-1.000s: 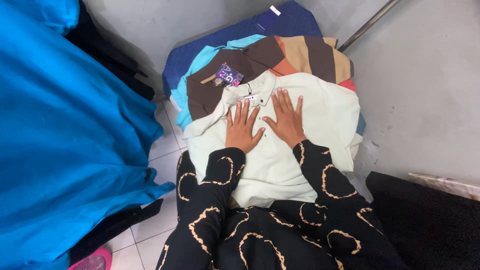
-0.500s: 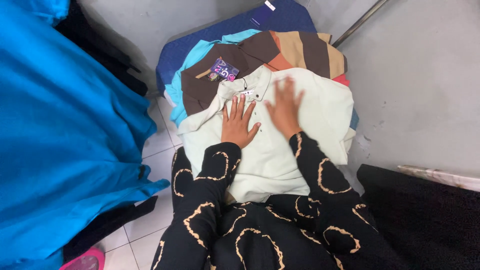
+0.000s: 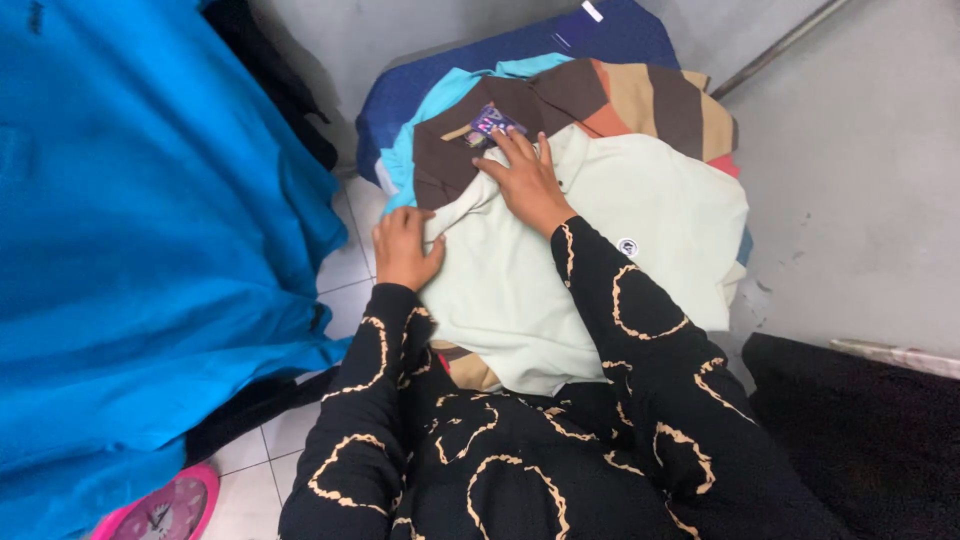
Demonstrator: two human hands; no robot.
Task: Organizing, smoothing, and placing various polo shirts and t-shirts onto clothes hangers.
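Observation:
A pale mint polo shirt (image 3: 640,230) lies on top of a stack of folded clothes. My right hand (image 3: 525,177) rests flat near its collar, fingers spread, fingertips touching a small purple tag (image 3: 490,124). At the shirt's left edge my left hand (image 3: 403,247) curls its fingers around the fabric. Under the pale shirt lies a brown, tan and orange striped shirt (image 3: 640,100), then a turquoise one (image 3: 430,115) and a dark blue one (image 3: 600,40). Both my sleeves are black with tan loops.
A large bright blue cloth (image 3: 150,240) hangs on the left. White floor tiles (image 3: 340,280) show beside the stack. A pink round clock (image 3: 165,510) lies at the lower left. A grey wall (image 3: 860,200) and black fabric (image 3: 870,430) are on the right.
My left hand slid from the shirt's chest to its left edge and took hold of it. My right hand moved up and left to the collar. A small round badge on the shirt is now uncovered.

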